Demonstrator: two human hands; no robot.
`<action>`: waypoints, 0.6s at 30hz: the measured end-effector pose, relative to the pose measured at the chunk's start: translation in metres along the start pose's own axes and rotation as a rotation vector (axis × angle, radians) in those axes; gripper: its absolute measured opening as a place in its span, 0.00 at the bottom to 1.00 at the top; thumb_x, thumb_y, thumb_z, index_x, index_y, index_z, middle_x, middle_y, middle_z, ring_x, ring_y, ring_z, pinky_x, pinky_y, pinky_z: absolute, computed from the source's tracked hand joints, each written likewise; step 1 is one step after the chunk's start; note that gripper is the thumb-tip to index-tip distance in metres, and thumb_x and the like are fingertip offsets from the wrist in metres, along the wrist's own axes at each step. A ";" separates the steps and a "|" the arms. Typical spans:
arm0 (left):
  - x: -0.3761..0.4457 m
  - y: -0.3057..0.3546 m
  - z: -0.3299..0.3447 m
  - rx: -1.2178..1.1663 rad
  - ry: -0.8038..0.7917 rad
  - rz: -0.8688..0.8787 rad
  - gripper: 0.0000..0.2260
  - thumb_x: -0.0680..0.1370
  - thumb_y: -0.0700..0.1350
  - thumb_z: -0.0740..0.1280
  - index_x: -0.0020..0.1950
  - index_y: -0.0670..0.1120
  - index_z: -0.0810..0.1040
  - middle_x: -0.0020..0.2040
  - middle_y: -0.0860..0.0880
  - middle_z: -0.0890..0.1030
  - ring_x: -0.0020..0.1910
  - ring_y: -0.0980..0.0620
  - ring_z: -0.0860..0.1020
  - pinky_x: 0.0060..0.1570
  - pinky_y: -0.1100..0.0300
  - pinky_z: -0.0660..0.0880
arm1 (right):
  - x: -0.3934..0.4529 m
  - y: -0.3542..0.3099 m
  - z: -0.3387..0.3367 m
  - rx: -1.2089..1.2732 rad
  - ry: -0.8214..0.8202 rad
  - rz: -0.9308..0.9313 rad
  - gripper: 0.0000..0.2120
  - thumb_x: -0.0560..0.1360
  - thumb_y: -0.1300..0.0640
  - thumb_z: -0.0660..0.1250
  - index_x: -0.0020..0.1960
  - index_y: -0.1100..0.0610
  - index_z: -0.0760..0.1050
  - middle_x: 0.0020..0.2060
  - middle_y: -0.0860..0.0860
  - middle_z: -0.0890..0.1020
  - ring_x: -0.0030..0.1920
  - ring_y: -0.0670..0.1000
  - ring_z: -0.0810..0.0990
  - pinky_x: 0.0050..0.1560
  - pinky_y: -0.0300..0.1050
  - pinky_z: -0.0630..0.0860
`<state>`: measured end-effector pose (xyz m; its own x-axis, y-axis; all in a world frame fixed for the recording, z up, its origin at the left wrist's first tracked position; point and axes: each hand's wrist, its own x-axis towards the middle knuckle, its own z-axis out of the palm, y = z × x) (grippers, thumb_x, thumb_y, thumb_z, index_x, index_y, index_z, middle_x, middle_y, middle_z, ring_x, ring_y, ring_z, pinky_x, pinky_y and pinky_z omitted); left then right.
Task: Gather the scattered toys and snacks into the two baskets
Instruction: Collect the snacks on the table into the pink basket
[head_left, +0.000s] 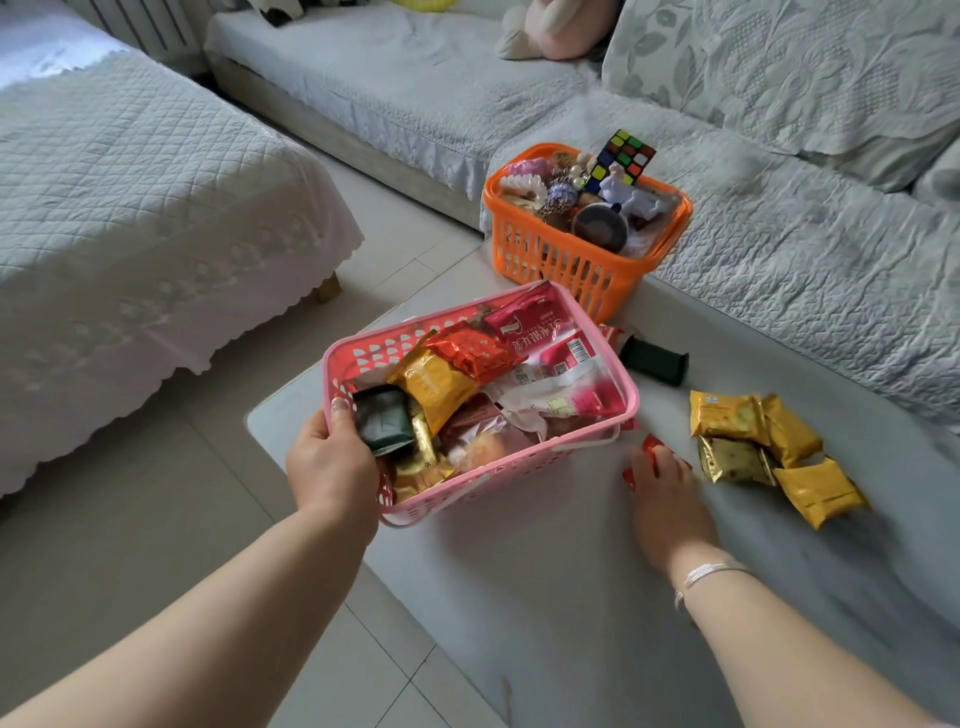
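Note:
A pink basket (626, 387) full of snack packets sits tilted on the grey table (545, 597). My left hand (332, 467) grips its near-left rim, thumb over the edge beside a dark green packet (384, 418). My right hand (667, 499) lies on the table just right of the basket, fingers curled around a red snack packet (651, 443). Further right lie several yellow and gold snack packets (769, 447). A dark green packet (655, 359) lies behind the basket. An orange basket (566, 260) filled with toys, a puzzle cube (623, 153) on top, stands at the table's far edge.
A grey quilted sofa (805, 234) wraps around the table's right and far sides, with a plush toy (556, 26) at its back. A covered bed or bench (130, 234) stands left, across tiled floor (156, 519).

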<state>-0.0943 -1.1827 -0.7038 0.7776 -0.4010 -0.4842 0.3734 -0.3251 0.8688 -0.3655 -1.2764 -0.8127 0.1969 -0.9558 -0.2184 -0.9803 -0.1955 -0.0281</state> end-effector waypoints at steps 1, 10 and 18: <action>-0.001 0.000 -0.002 0.003 0.000 0.003 0.10 0.85 0.54 0.59 0.47 0.54 0.76 0.47 0.49 0.83 0.50 0.44 0.83 0.56 0.42 0.81 | -0.002 0.001 -0.001 -0.006 -0.027 0.004 0.22 0.81 0.59 0.51 0.75 0.55 0.56 0.73 0.57 0.57 0.73 0.59 0.57 0.70 0.49 0.59; -0.013 -0.002 -0.016 0.028 -0.015 0.011 0.10 0.85 0.54 0.59 0.52 0.53 0.77 0.47 0.48 0.83 0.49 0.43 0.83 0.54 0.41 0.81 | -0.045 0.008 -0.014 0.534 0.305 0.146 0.17 0.81 0.56 0.53 0.68 0.56 0.69 0.68 0.53 0.69 0.66 0.55 0.69 0.57 0.44 0.68; -0.026 0.002 -0.025 0.025 -0.035 -0.006 0.09 0.84 0.55 0.59 0.54 0.54 0.77 0.49 0.48 0.84 0.48 0.43 0.84 0.53 0.41 0.81 | -0.040 -0.059 -0.108 0.501 0.667 -0.261 0.26 0.74 0.71 0.63 0.72 0.62 0.66 0.71 0.61 0.67 0.71 0.61 0.65 0.70 0.51 0.62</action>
<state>-0.1008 -1.1514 -0.6872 0.7568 -0.4286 -0.4935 0.3650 -0.3492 0.8630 -0.3140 -1.2508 -0.6966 0.2305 -0.8539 0.4666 -0.7635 -0.4560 -0.4574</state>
